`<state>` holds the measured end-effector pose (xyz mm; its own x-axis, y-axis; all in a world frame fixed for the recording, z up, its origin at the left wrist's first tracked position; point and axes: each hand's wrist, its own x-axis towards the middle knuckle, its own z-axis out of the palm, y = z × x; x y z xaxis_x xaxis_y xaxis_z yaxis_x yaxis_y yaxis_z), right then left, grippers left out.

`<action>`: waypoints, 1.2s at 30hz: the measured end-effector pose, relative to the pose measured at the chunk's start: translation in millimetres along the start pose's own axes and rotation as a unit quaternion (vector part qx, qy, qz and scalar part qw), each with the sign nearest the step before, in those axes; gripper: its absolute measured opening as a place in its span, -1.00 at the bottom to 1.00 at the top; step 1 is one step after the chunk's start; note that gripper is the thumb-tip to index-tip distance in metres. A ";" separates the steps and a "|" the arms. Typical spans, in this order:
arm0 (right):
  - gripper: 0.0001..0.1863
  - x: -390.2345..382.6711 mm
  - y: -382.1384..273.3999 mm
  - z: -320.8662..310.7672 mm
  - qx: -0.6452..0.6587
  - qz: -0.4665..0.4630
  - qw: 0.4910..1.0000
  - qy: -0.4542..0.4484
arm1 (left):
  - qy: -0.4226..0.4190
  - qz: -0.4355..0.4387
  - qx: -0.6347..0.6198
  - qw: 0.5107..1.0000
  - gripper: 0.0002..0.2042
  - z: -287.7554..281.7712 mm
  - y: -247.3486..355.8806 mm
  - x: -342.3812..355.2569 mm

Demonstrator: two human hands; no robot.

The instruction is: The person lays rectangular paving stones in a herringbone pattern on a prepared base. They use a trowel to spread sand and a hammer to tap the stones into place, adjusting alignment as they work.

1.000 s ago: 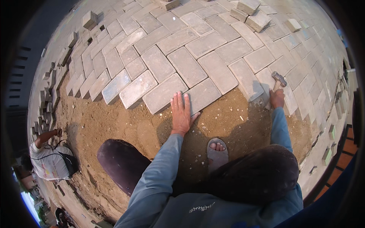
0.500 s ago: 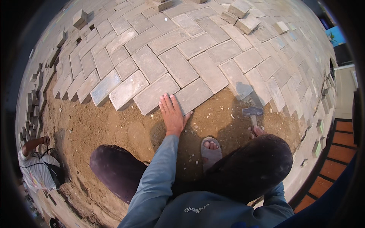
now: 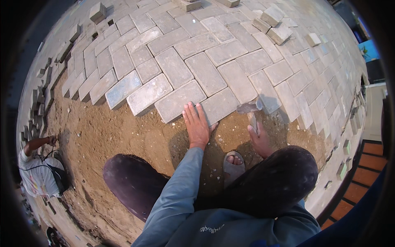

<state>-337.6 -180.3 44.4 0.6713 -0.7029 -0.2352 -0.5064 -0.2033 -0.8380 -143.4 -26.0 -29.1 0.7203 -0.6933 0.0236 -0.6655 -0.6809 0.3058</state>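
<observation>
My left hand (image 3: pixel 197 129) lies with its fingers stretched out over the near edge of a grey paving block (image 3: pixel 181 101). Its thumb reaches to the side, by the near corner of the neighbouring block (image 3: pixel 220 106). In my right hand (image 3: pixel 261 142) is the handle of a hammer (image 3: pixel 249 108). The dark hammer head is raised at the near side of the laid blocks, right of my left hand. Both blocks sit in the herringbone paving at its stepped edge, against bare sand (image 3: pixel 144 136).
Loose blocks (image 3: pixel 279 33) are stacked on the paving at the far right, and another block (image 3: pixel 98 13) stands far left. A co-worker (image 3: pixel 41 173) crouches at the left. My sandalled foot (image 3: pixel 233 164) is on the sand. Orange-brown tiles (image 3: pixel 357 183) lie at the right.
My right hand has come out from beside my knee, bringing the hammer up and leftward toward the block edge. My left hand stays on the same block; the whole view has shifted slightly.
</observation>
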 end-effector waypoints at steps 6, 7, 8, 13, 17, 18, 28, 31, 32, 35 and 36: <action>-0.69 36.2 -21.0 20.5 -0.279 -0.115 0.951 -0.061 | 0.009 0.008 0.035 0.999 0.20 5.9 6.9 1.2; -0.69 53.4 -11.0 28.9 -0.278 -0.119 0.951 -0.061 | 0.003 0.009 0.038 0.999 0.21 7.0 12.6 -1.1; -0.68 67.7 -6.6 31.2 -0.283 -0.127 0.949 -0.057 | 0.003 0.010 0.037 0.999 0.22 7.9 17.4 -3.1; -0.64 56.5 -37.7 51.0 -0.272 -0.115 0.952 -0.081 | 0.000 -0.015 0.059 0.998 0.23 7.7 9.1 -3.9; -0.57 47.2 -30.3 57.2 -0.248 -0.067 0.962 -0.093 | 0.031 0.004 0.050 0.998 0.24 11.8 5.4 -3.0; -0.55 55.0 -27.7 52.0 -0.230 -0.065 0.968 -0.079 | 0.013 0.001 0.057 0.998 0.24 10.6 10.6 -0.7; -0.50 60.4 44.9 -101.4 -0.141 0.063 0.963 0.221 | -0.022 -0.026 -0.046 0.998 -0.09 -20.8 5.0 53.9; -0.60 69.1 86.1 -183.3 -0.252 0.063 0.918 0.299 | 0.085 -0.080 -0.109 0.987 -0.16 9.3 -2.8 94.2; -0.63 71.0 103.8 -210.2 -0.297 0.063 0.897 0.322 | 0.079 -0.114 -0.133 0.981 -0.20 14.8 9.5 110.0; -0.69 86.6 144.0 -265.5 -0.398 0.127 0.846 0.330 | 0.080 -0.202 -0.008 0.976 -0.20 39.5 33.2 132.4; -0.69 92.0 163.7 -292.2 -0.449 0.149 0.821 0.320 | 0.072 -0.211 0.001 0.975 -0.19 45.3 42.5 137.0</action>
<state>-516.9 -477.4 29.4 0.1699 -0.9682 0.1837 -0.9840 -0.1767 -0.0214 -81.9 -160.7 -56.0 0.9502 -0.3102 0.0300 -0.3035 -0.8992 0.3151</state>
